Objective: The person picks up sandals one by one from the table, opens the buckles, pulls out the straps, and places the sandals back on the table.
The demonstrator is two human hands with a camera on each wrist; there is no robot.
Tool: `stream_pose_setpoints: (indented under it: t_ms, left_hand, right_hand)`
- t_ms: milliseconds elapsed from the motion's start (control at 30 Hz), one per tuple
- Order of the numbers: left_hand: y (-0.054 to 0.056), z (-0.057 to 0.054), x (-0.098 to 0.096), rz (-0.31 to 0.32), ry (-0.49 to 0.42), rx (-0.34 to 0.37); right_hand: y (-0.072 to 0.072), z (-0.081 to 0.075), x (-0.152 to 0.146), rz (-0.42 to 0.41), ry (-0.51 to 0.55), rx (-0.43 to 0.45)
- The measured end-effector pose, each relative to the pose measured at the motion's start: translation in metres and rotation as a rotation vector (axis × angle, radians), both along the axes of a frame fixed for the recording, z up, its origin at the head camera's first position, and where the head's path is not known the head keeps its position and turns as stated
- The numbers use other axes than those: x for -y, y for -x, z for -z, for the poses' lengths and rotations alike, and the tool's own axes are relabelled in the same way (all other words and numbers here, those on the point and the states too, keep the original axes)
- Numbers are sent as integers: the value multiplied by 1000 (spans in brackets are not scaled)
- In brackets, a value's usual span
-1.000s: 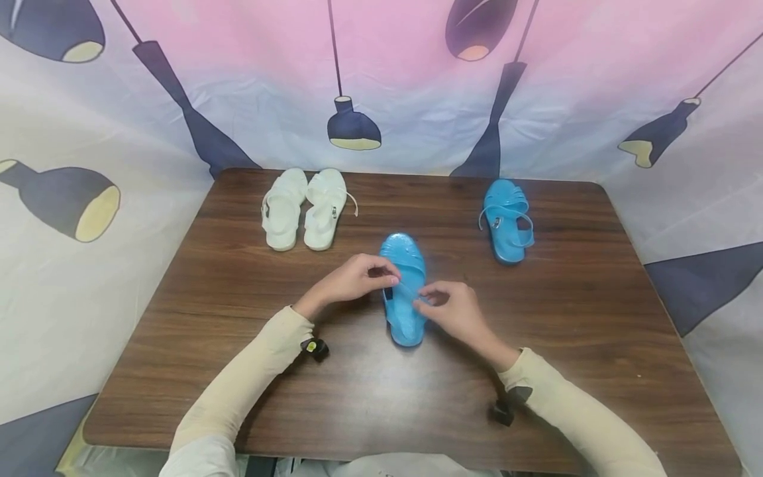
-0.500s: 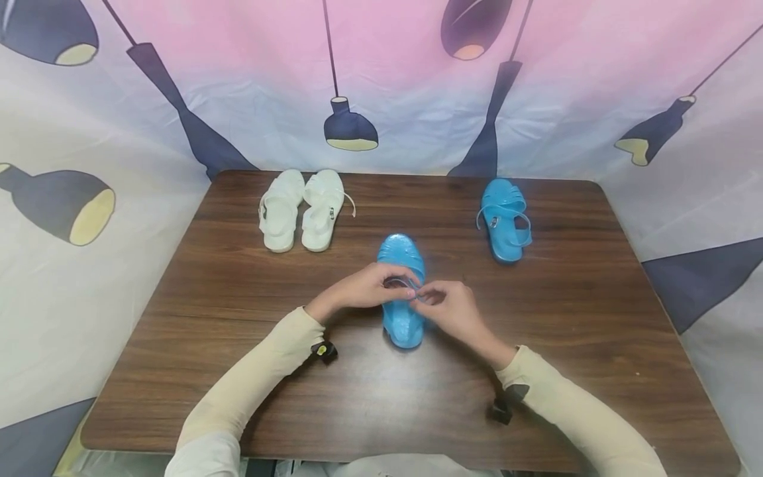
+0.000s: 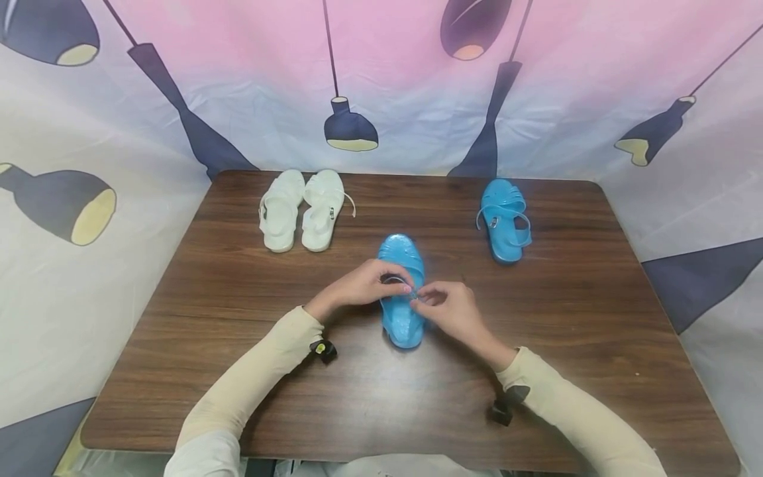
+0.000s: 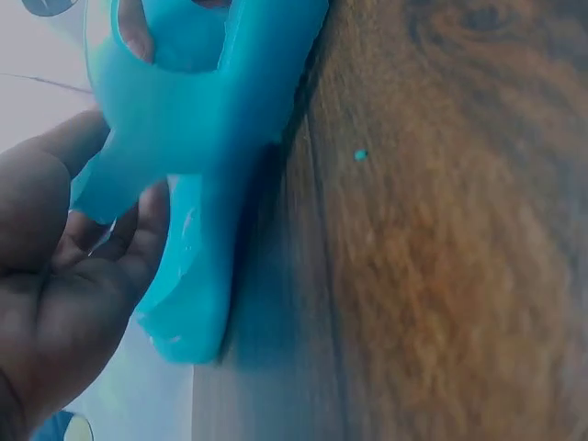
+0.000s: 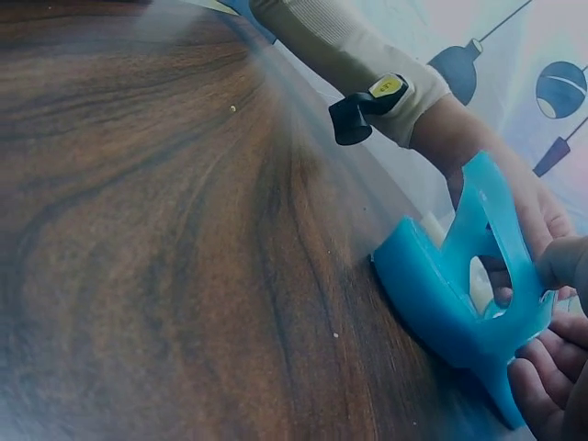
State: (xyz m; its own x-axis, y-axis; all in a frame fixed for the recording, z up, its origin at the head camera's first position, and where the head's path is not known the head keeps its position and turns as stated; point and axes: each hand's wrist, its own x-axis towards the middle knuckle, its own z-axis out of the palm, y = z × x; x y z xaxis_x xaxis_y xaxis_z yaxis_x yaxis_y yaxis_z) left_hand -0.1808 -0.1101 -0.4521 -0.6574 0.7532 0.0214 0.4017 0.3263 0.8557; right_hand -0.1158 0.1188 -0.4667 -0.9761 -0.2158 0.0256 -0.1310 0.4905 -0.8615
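A blue sandal lies on the table, toe pointing away. My left hand reaches over its left side and pinches the thin ankle strap, which arcs up over the footbed. From the right, my right hand holds the strap by the sandal's right side, fingertips close to the left hand's. In the left wrist view, the left hand has thumb and fingers on either side of the blue side piece. In the right wrist view, the right hand's fingers grip the strap's side; the fastening is hidden.
Another blue sandal stands at the back right of the brown table. A pair of white sandals sits at the back left. Behind hangs a cloth printed with lamps. Each wrist wears a small black camera.
My left hand has moved right over the sandal, bringing the strap across to the right hand, then drawn back very slightly. The right hand has hardly moved.
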Motion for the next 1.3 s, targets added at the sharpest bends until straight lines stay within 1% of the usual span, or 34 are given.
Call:
stream_pose_setpoints:
  t_ms: [133,200,300,367,500,600,700,767,900,1067,1167,1300]
  left_hand:
    - [1,-2,9,-54,-26,20]
    - [1,-2,13,-59,-36,40]
    - [1,-1,14,-53,-22,53]
    - [1,-1,13,-48,-3,43]
    - [2,-3,5,-34,32,-32]
    - [5,-4,-3,11,51,-75]
    - [6,-5,-7,58,69,-83]
    - [7,-5,-8,73,82,-77]
    - [6,-6,-6,66,99,-69]
    - [5,-6,-4,46,111,-107]
    - [6,-6,-3,43,122,-121]
    - [7,-7,-3,43,136,-121]
  right_hand:
    - [0,-1,0,1,6,11]
    - [0,-1,0,-3,7,14]
    - [0,-1,1,-9,2,13]
    - [0,-1,1,-12,-3,8]
    - [0,-2,2,-18,-13,-18]
    - [0,-2,3,-17,-20,-36]
    - [0,-1,3,-13,-19,-41]
    - [-1,-2,3,-8,-17,-36]
    - [-2,-1,3,-3,-14,-25]
    - [-3,0,2,6,-16,-25]
    - [-4,0,1,3,-24,-45]
    - [-4,1,2,12,-39,-73]
